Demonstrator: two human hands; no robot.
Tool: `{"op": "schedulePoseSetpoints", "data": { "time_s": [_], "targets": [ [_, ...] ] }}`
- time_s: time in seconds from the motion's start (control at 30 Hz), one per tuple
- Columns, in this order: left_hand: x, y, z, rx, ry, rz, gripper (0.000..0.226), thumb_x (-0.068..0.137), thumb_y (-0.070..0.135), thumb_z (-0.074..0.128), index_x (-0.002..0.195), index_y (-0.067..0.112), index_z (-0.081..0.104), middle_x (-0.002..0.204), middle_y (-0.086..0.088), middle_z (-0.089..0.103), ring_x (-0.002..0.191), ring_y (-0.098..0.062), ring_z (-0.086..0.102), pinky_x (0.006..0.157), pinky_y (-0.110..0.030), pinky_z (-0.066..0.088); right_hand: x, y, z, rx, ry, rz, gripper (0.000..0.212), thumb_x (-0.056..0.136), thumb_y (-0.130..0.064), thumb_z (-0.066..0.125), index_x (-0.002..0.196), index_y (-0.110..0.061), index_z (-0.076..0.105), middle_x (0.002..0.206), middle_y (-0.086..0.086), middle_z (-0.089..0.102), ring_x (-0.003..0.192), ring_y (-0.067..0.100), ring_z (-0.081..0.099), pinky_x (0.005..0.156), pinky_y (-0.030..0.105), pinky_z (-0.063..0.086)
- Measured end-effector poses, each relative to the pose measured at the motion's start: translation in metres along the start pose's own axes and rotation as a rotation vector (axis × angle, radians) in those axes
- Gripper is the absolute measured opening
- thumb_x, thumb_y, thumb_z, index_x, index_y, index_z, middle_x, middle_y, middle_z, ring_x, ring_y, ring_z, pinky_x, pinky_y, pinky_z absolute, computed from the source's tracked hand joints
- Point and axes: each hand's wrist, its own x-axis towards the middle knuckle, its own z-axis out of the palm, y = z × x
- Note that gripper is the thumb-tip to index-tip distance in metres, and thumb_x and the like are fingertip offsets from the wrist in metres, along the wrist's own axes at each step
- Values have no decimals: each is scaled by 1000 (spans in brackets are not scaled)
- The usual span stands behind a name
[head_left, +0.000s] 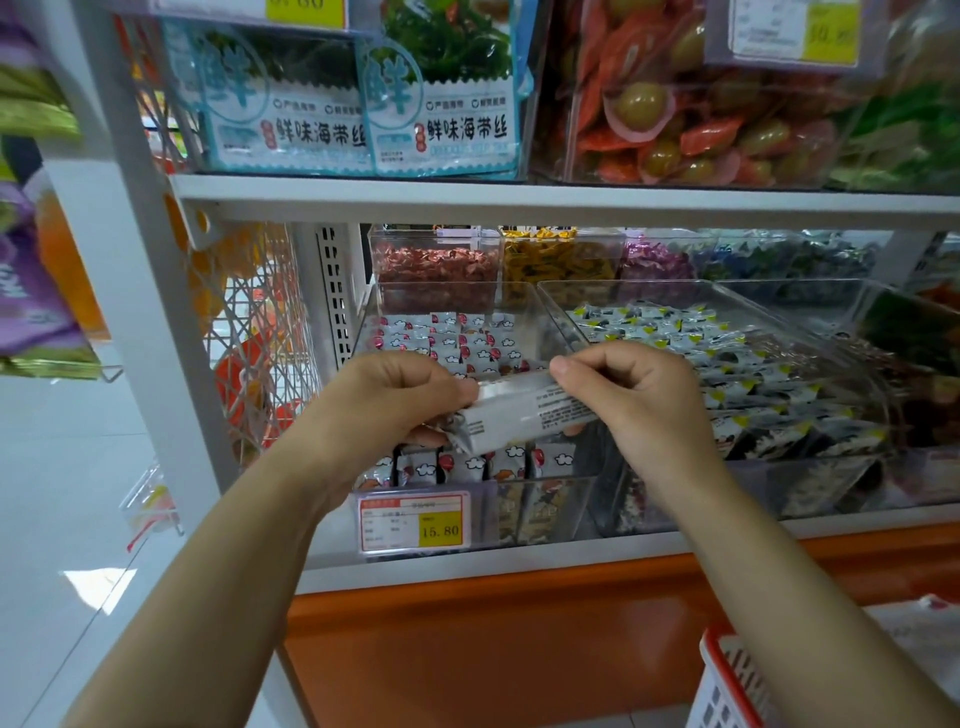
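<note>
Shelf bay: upper shelf board (519, 200) caps the room at 12; clear bin (550, 506) is open-topped. Packet (519, 413) sits over the bin, long axis 8-to-2. My left hand (400, 400) pinches the 8 end, my right hand (639, 395) the 2 end.

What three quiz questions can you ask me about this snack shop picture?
1. True or false: only the left hand holds the long silver-white foil packet.
2. Which number is on the yellow price label? A 15.80, B 9.90, C 20.00.
3. Fill in: the red-and-white plastic basket is in the bottom ____ corner of the picture.

Key: 1 false, the right hand pinches it too; 2 A; 3 right.
</note>
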Motion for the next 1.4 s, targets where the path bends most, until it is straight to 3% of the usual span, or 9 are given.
{"op": "schedulePoseSetpoints", "data": {
  "time_s": [0.13, 0.23, 0.53, 0.7, 0.8, 0.97, 1.17, 1.27, 1.4],
  "targets": [
    [1, -2, -1, 39, 20, 18, 25, 70, 39, 64, 78, 18, 73, 80, 0, 72, 66, -7, 68, 58, -15, 52, 0, 4, 0, 12, 24, 49, 20, 85, -24, 66, 66, -30, 69, 65, -11, 68, 63, 2, 62, 62, 18, 51],
    [3, -6, 2, 101, 1, 51, 27, 69, 39, 68, 94, 28, 68, 96, -3, 67, 79, -11, 69, 67, -19, 55, 2, 5, 0, 84, -45, 157, 23, 87, -23, 64, 65, -26, 72, 70, -1, 71, 71, 17, 69, 67, 42, 59],
    [3, -9, 3, 78, -18, 98, 17, 85, 15, 62, 99, 24, 67, 97, -4, 68, 81, -14, 70, 75, -19, 55, 7, 7, -17, 325, -190, 278, 18, 69, -29, 63, 62, -14, 72, 64, 4, 71, 59, 17, 69, 48, 24, 55],
    [9, -11, 6, -44, 52, 54, 11, 89, 15, 57, 95, 13, 66, 89, -2, 71, 80, -14, 71, 73, -21, 57, 7, 10, -21, 452, -216, 262, 26, 73, -37, 63, 82, -16, 77, 87, 13, 73, 78, 23, 70, 61, 26, 58],
    [12, -12, 11, -86, 158, 70, 13, 91, 19, 55, 91, 12, 66, 81, -1, 69, 71, -13, 70, 65, -19, 57, 4, 9, -22, 298, -286, 172, 40, 66, -44, 70, 104, -32, 69, 92, -7, 72, 83, 20, 70, 77, 28, 57],
    [13, -7, 30, -137, 174, 117, 21, 95, 26, 47, 91, 14, 64, 74, -6, 70, 65, -19, 69, 55, -27, 58, 6, 10, -17, 314, -42, 177, 17, 84, -12, 65, 96, -23, 67, 84, -3, 72, 75, 12, 69, 61, 23, 57],
    [36, -25, 37, 642, 205, 274, 42, 95, 31, 49, 134, 17, 48, 134, 0, 52, 120, -16, 47, 97, -27, 37, 14, 19, -33, 291, 286, 248, 18, 86, -8, 64, 104, -9, 63, 91, 6, 67, 76, 12, 67, 66, 22, 57],
    [45, -36, 46, 989, 26, 277, 55, 94, 47, 40, 143, 23, 33, 150, 2, 33, 139, -20, 22, 113, -44, 20, 18, 22, -32, 46, 283, 198, 23, 86, -16, 66, 109, -18, 62, 109, 8, 64, 89, 18, 67, 79, 31, 56],
    [48, -46, 52, 1087, -35, 297, 53, 94, 53, 27, 142, 30, 33, 153, 7, 26, 140, -13, 10, 112, -44, 7, 34, 17, -24, -363, 157, -12, 32, 84, -18, 68, 115, -15, 63, 109, 1, 61, 101, 12, 55, 81, 18, 39]
  ]
}}
